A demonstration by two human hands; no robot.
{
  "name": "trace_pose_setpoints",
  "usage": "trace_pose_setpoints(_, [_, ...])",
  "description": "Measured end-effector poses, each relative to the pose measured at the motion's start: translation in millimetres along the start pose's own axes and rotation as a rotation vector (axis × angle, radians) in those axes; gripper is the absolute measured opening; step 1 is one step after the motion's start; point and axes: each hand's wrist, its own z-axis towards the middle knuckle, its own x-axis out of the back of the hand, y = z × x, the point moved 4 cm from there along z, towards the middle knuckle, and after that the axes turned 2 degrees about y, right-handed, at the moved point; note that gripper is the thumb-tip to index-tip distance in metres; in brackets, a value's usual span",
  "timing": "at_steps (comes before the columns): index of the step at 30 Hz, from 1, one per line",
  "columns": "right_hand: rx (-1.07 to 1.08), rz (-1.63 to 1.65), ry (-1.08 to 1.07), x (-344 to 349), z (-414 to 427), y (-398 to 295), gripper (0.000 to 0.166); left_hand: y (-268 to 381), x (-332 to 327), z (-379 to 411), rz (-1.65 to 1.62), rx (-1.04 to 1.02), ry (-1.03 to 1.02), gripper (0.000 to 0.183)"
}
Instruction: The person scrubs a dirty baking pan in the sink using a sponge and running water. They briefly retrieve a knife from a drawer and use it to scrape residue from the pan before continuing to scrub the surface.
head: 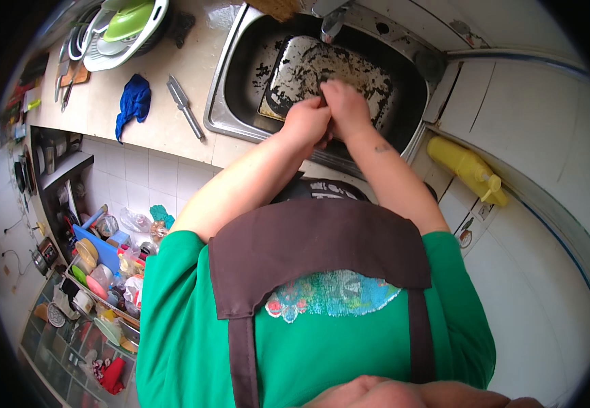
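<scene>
A metal baking tray (302, 64) lies in the sink (215, 109), its surface marked with dark, burnt-looking patches. Both hands are close together over the tray's near part. My left hand (308, 120) has its fingers curled at a small dark object (323, 92) whose kind I cannot tell. My right hand (347, 107) is bent over the same spot, its fingertips at that object; how each hand grips it is partly hidden. Above the tray's far edge hangs the faucet spout (329, 29).
On the counter left of the sink lie a metal-handled peeler or knife (187, 108) and a blue cloth (134, 102). Farther left are a white dish rack (102, 62) with a green bowl (127, 23), and several knives. A yellow pump bottle (458, 158) stands right of the sink.
</scene>
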Motion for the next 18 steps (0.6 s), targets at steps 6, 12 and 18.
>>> trace_pose_setpoints(6, [0.019, -0.009, 0.119, -13, -2, 1, 0.029, -5, 4, 9, 0.046, -0.118, 0.023, 0.014])
trace_pose_setpoints(12, [-0.006, 0.004, 0.029, -9, -4, -2, 0.029, -11, 3, 6, -0.003, -0.087, 0.002, 0.014])
trace_pose_setpoints(18, [0.094, -0.084, 0.253, -4, 27, 21, 0.017, 8, 1, 40, -0.056, -0.172, -0.032, 0.015])
